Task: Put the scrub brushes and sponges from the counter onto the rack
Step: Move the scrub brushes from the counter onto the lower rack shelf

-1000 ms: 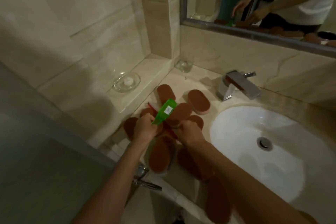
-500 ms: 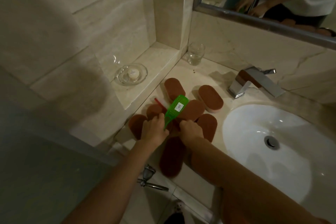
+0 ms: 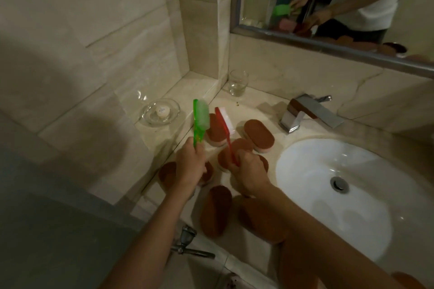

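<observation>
1. Since the earlier frame both brushes are up off the sponges: the left hand [image 3: 191,166] now has its fingers clenched on the green brush [image 3: 200,122], raised left of the sink [image 3: 352,195].
2. The right hand [image 3: 250,171] grips the red brush [image 3: 224,129] by its handle, bristles white, nearer the sink.
3. The label seen earlier on the green brush is turned away; nothing on it can be read.
4. Brown sponges [image 3: 259,136] lie scattered on the bench [image 3: 263,105] left of the sink, beneath both hands.
5. A glass [image 3: 237,82], a dish [image 3: 161,112] and the tap [image 3: 305,112] stand beyond the sink's left rim.
</observation>
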`<act>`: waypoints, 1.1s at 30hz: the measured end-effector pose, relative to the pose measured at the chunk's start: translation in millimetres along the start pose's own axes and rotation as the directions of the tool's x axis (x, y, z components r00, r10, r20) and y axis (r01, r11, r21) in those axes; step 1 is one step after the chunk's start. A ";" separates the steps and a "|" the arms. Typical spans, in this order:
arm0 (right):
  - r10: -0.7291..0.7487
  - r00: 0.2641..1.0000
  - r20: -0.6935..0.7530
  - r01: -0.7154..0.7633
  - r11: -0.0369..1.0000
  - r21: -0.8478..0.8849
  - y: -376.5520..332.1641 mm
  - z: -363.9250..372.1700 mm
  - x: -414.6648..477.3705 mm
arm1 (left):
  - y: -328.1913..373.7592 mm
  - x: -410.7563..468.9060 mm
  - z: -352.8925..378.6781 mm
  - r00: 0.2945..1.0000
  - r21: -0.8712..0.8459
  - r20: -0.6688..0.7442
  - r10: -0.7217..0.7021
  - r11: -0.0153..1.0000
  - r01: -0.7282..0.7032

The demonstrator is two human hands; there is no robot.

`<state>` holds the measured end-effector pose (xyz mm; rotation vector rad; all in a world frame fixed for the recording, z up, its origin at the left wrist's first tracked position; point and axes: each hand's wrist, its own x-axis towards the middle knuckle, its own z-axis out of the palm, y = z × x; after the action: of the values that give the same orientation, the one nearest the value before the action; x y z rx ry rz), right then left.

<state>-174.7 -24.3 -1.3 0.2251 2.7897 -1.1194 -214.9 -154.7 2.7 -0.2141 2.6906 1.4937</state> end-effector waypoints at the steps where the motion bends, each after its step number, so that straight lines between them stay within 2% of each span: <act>1: 0.002 0.999 -0.032 -0.002 1.000 0.020 1.8 -11.3 -4.1 | 8.0 -1.4 4.0 1.000 -0.010 0.017 0.024 1.000 -0.023; 2: 0.019 0.998 -0.052 -0.017 0.999 0.044 6.9 -22.6 -8.3 | 17.7 -4.0 9.6 0.998 -0.023 0.038 0.042 0.999 -0.041; 5: 0.190 0.981 -0.039 -0.178 0.961 0.212 28.3 -61.2 -28.1 | 47.4 -14.7 38.0 0.989 -0.058 0.135 0.068 0.996 -0.061; 7: 0.327 0.945 -0.016 -0.301 0.887 0.350 50.5 -88.8 -46.9 | 68.1 -26.5 65.1 0.977 -0.063 0.191 0.096 0.994 -0.086; 10: 0.480 0.877 -0.034 -0.400 0.767 0.502 86.5 -126.7 -79.7 | 100.4 -52.1 110.7 0.933 -0.061 0.310 0.184 0.983 -0.174; 16: 0.637 0.760 -0.132 -0.378 0.597 0.708 160.4 -185.9 -156.5 | 148.0 -119.8 207.2 0.748 0.010 0.609 0.266 0.940 -0.342; 22: 0.762 0.588 -0.273 -0.344 0.541 0.767 240.1 -237.3 -217.7 | 188.8 -190.3 298.6 0.617 0.066 0.743 0.260 0.888 -0.455; 24: 0.784 0.550 -0.289 -0.326 0.520 0.790 266.4 -257.6 -230.4 | 201.3 -210.8 329.6 0.562 0.034 0.794 0.230 0.908 -0.418; 26: 0.796 0.518 -0.312 -0.316 0.518 0.795 290.9 -278.2 -238.6 | 215.7 -228.7 358.6 0.530 -0.019 0.827 0.188 0.951 -0.308; 29: 0.792 0.500 -0.352 -0.340 0.553 0.761 322.3 -308.3 -240.6 | 240.6 -247.2 397.8 0.577 -0.077 0.810 0.102 0.995 -0.068; 33: 0.794 0.544 -0.271 -0.319 0.494 0.809 350.3 -349.3 -229.7 | 271.5 -257.7 437.2 0.621 -0.025 0.781 -0.068 0.990 0.140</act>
<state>93.5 447.6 52.4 1.8284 2.0855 -2.0376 -8.2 381.7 29.1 0.2370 1.8680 1.2490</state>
